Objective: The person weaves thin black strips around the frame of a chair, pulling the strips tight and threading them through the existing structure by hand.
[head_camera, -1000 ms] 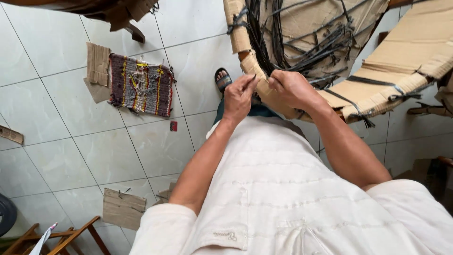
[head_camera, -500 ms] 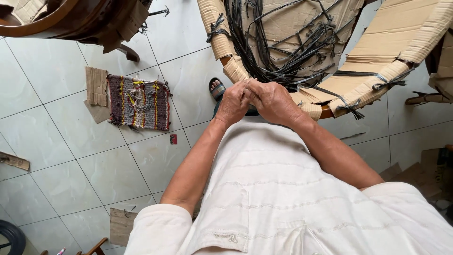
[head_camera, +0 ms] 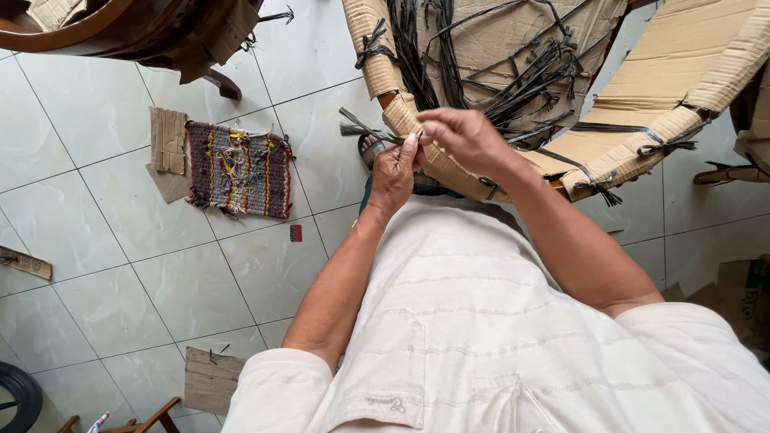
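Note:
A chair frame wrapped in brown cardboard [head_camera: 642, 88] stands before me, tied with black plastic straps [head_camera: 513, 88]. My left hand [head_camera: 395, 170] pinches a black strap end [head_camera: 357, 128] at the wrapped rail [head_camera: 401, 116]. My right hand [head_camera: 465, 138] grips the same strap close beside it, thumb and fingers closed. The strap's frayed tail sticks out to the left of my hands. A loose bundle of straps hangs behind the rail.
A striped woven mat [head_camera: 239, 170] and cardboard scraps [head_camera: 168, 152] lie on the white tiled floor at left. Dark wooden furniture [head_camera: 120, 32] stands at upper left. Another cardboard piece [head_camera: 210, 381] lies near my left elbow. My sandalled foot [head_camera: 370, 148] shows below the rail.
The view has shifted down and left. My hands, pressed together on the rail before, have drawn apart a little, and the strap's tail now shows to the left.

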